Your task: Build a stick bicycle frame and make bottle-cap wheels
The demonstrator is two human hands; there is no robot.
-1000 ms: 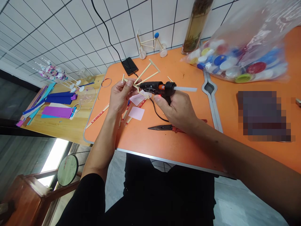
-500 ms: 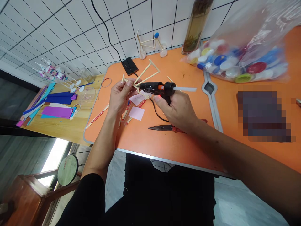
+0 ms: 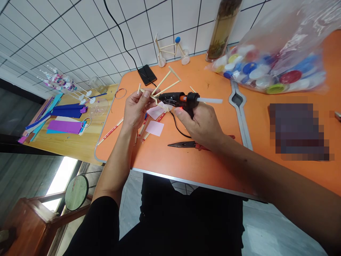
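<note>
My left hand [image 3: 136,108] pinches a frame of thin wooden sticks [image 3: 162,82] and holds it above the orange table [image 3: 176,156]. My right hand [image 3: 202,124] is closed round a black hot glue gun [image 3: 179,99] with a white glue stick poking out of its back. The gun's nozzle points left and sits at the stick joint by my left fingertips. A red light glows on the gun.
Red-handled pliers [image 3: 186,144] lie on the table by my right wrist. Pink paper squares [image 3: 155,127] and loose sticks lie under my hands. A bag of bottle caps [image 3: 269,69], a stick bicycle model [image 3: 170,51], a jar [image 3: 221,32] and a black phone [image 3: 147,74] stand farther back. Coloured foam sheets [image 3: 64,121] lie on the wooden table at left.
</note>
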